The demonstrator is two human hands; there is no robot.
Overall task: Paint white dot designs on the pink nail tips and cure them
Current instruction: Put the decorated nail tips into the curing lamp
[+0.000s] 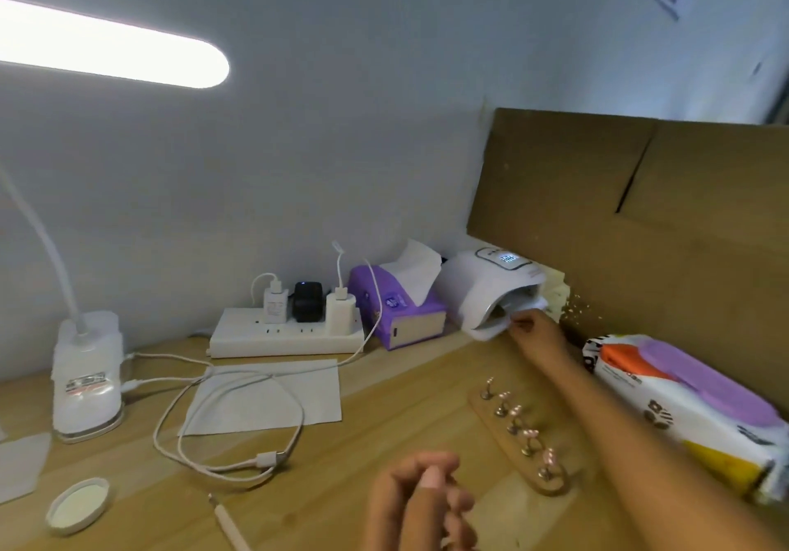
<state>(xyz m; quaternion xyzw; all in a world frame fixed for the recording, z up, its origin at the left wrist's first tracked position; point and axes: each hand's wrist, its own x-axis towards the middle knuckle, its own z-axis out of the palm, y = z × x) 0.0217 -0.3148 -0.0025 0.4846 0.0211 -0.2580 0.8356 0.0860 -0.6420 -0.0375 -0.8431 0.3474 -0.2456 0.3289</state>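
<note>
Several pink nail tips with white dots (pixel 529 434) stand on small metal stands along a wooden holder (pixel 555 484) on the desk, right of centre. My right hand (pixel 536 332) reaches over the holder to the white curing lamp (pixel 482 290) at the back; its fingertips pinch the lamp's front lower edge. The lamp sits tilted and its display is lit. My left hand (pixel 422 503) hovers low in front, blurred, fingers loosely curled and holding nothing. A thin dotting pen (pixel 226 523) lies near the front edge, beside a white lid (pixel 79 505) holding white paint.
A wet-wipes pack (pixel 683 409) lies to the right under my forearm. Cardboard (pixel 640 217) leans on the back wall. A purple tissue box (pixel 397 315), a power strip (pixel 286 332) with chargers, a looped white cable (pixel 239 422), a paper sheet (pixel 273 396) and a desk lamp base (pixel 87 375) sit to the left.
</note>
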